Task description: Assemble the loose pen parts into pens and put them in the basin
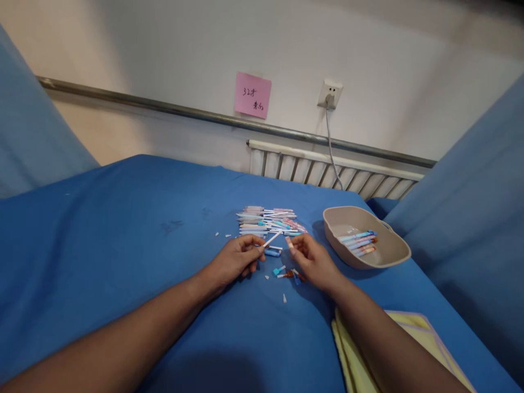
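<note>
Blue cloth spread over everything, blue curtains left and right, far wall with a metal rail, a radiator, a plugged-in socket and a pink note. Left hand has its fingers pinched on a thin white stick slanting to the far right. Right hand has its fingers closed on a little pinkish piece, right beside the stick's far end. Pile of pen parts just beyond, blue and orange bits nearer, beige basin with pens off to the right.
</note>
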Demonstrator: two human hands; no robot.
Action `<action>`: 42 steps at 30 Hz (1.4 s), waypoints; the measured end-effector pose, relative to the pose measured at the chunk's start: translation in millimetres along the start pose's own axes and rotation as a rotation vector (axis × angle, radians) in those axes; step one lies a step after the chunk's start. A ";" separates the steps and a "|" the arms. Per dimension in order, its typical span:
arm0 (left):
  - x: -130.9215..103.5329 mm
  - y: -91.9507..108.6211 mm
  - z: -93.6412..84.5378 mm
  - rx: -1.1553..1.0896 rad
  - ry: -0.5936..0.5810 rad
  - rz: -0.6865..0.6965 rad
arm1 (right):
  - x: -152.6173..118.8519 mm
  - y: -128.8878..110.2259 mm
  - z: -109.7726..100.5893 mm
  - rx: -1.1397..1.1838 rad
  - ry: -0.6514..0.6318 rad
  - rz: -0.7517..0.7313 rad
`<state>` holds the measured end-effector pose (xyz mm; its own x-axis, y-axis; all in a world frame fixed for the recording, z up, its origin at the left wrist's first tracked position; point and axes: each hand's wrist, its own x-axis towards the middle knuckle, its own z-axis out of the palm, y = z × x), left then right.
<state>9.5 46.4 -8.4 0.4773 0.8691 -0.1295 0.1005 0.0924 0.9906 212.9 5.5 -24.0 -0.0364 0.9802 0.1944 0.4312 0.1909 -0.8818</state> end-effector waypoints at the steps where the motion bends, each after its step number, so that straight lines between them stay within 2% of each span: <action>1: 0.0 0.5 -0.1 0.005 0.004 0.011 | 0.9 -0.2 -0.1 0.202 0.003 0.034; 3: -0.4 1.6 -0.1 0.014 0.013 0.029 | 1.4 -2.4 -1.8 0.553 -0.020 0.093; 6: -2.2 3.5 1.4 0.035 0.023 0.057 | -0.2 -6.0 -6.9 0.893 -0.046 0.168; 9: -5.6 5.7 4.2 0.066 0.011 0.088 | -1.2 -5.4 -11.9 1.046 -0.088 0.225; 12: -9.8 7.4 7.4 0.111 -0.011 0.106 | -0.2 -2.1 -14.2 1.086 -0.087 0.255; 19: -16.6 10.2 13.2 0.166 -0.077 0.105 | -0.2 -4.6 -12.9 0.958 -0.039 0.224; 27: -17.0 7.6 14.3 0.229 -0.088 0.125 | -2.4 -5.0 -12.2 0.849 0.029 0.158; 32: -16.8 3.6 13.5 0.285 -0.130 0.128 | -4.6 -5.4 -7.5 0.631 0.067 0.078; 37: -21.0 7.1 13.1 0.264 -0.207 0.173 | -11.4 -15.3 1.9 0.458 -0.017 0.073; 42: -22.3 8.9 12.9 0.286 -0.168 0.191 | -14.0 -17.7 4.2 0.423 -0.047 0.047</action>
<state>11.0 21.6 2.7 0.6451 0.7636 0.0270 0.2245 -0.2233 0.9485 201.9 -11.4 -12.9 -0.0711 0.9878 0.1383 0.0264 0.1405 -0.9897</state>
